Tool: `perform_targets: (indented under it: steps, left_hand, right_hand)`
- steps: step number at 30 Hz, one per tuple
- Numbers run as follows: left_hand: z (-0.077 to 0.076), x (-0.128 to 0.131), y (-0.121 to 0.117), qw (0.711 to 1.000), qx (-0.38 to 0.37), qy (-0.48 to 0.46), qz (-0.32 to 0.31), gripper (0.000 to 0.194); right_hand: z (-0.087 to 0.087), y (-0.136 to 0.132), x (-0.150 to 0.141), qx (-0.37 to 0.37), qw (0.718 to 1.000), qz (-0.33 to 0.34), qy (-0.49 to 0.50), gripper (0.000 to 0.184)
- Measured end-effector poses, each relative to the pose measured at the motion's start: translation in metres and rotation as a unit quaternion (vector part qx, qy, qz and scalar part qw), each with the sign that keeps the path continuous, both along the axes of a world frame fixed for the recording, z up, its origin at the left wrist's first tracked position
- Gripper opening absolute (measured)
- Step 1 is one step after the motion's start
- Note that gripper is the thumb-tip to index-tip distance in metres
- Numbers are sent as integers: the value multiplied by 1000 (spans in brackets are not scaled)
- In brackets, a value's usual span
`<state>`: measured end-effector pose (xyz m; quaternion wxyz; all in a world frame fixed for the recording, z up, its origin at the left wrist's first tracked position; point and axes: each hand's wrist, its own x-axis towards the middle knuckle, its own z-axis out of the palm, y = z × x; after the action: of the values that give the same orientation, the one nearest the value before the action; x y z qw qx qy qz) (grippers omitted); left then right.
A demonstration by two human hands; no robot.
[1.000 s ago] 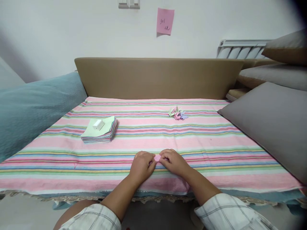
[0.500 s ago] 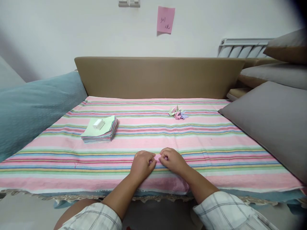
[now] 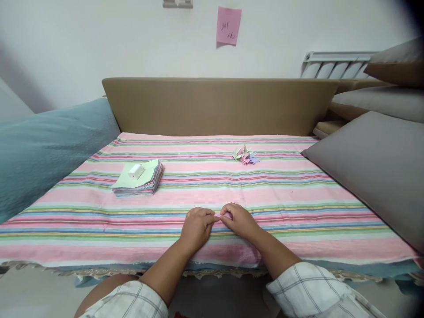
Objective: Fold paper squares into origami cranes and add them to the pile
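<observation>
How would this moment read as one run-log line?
left hand: pinching pink paper | right hand: pinching same paper | beyond: paper stack with white block on top, folded paper pieces

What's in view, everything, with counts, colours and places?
Striped cloth: one, multicoloured, centre
Small paper: one, pink, front centre
Paper stack: one, green-topped, left
Block: one, white, on stack
Folded papers: several, green, pink, purple; far side
Note: one, pink, on white wall
Switches: two, white, top edge
Radiator: one, white, right
Backrest: one, brown, behind cloth
Armrest: one, blue, left
Cushions: at least three, grey-brown, right
Sleeves: two, white checked, bottom
Left hand: one, bare, paper's left
Right hand: one, bare, paper's right
</observation>
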<state>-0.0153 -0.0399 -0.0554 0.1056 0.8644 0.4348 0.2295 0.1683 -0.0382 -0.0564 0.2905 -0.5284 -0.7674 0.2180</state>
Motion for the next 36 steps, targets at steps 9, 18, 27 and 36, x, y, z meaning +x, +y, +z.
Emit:
perform_targets:
  steps: [9, 18, 27, 36]
  left_hand:
    - [0, 0, 0, 999, 24, 32, -5, 28]
    - [-3, 0, 1, 999, 37, 33, -14, 27]
    - [-3, -1, 0, 998, 36, 40, -15, 27]
    - [-3, -1, 1, 998, 40, 46, -22, 29]
  right_hand:
    - [-1, 2, 13, -45, 996, 48, 59, 20]
    - [-2, -1, 18, 31, 996, 80, 25, 25]
    - [-5, -3, 19, 80, 992, 94, -31, 26]
    - [-7, -3, 21, 96, 988, 110, -49, 27]
